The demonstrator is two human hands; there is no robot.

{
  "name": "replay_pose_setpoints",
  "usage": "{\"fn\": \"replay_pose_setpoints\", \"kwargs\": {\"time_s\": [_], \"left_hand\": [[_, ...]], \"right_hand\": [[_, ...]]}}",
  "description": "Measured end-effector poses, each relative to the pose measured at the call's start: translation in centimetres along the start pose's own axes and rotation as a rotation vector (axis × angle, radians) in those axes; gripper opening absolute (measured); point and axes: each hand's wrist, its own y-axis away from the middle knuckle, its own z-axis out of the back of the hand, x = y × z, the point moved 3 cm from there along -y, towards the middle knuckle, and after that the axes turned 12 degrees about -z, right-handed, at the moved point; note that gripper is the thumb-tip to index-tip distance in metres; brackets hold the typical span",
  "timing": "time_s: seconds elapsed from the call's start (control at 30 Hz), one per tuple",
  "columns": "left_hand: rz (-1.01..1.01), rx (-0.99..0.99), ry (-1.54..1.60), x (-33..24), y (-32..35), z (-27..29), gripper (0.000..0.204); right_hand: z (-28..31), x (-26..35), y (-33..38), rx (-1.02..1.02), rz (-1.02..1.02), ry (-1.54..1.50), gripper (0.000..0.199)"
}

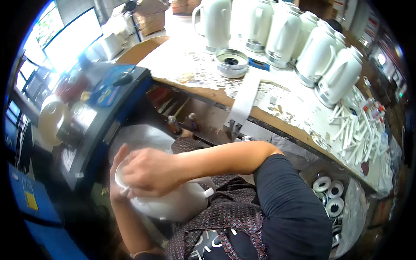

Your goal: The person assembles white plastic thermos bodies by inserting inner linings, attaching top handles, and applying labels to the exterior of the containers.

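White jug body is held low on the near side of the table, apart from its edge, against a patterned apron. It lies tilted, rim end to the left. The right hand is closed over that end, fingers curled; the left hand is set against the left side of the same end. The left fingers are mostly covered, so their closure cannot be told.

Step in hand, as judged: handwork at the rim end, probably the seating or tightening of something there. The right hand is blurred, so whether a separate small piece is held under it is unclear.

Next move, as judged: the body needs to be steadied by the left hand while pressure or a turn is applied by the right; a slip is risked on the smooth, rounded wall.

Surroundings: white jugs with silver bases are grouped along the table's far side. A silver ring stack is placed in front of them on the table. White handles are heaped at the table's right end; below that end, white-and-silver rings are gathered beside clear plastic.
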Motion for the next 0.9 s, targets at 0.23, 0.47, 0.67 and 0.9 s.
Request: {"fn": "replay_pose_setpoints", "kwargs": {"time_s": [0.23, 0.47, 0.67, 0.9], "left_hand": [[-0.019, 0.17, 0.1, 0.1, -0.9, -2.6, 0.12], [-0.379, 0.068, -0.078, -6.0, -2.1, -2.0, 0.126], [-0.514, -0.096, -0.87, 0.6, 2.0, -4.9, 0.118], [-0.244, -0.284, -0.808, 7.5, 5.5, -0.3, 0.121]], "right_hand": [[1.3, 0.8, 1.0, 0.132, -0.104, -0.012, 0.039], [6.3, 2.2, -2.6, -0.004, 0.116, 0.105, 0.025], [2.4, 0.0, -4.0, 0.535, 0.033, 0.233, 0.023], [7.7, -7.8, -7.8, 0.374, -0.01, 0.07, 0.019]]}}
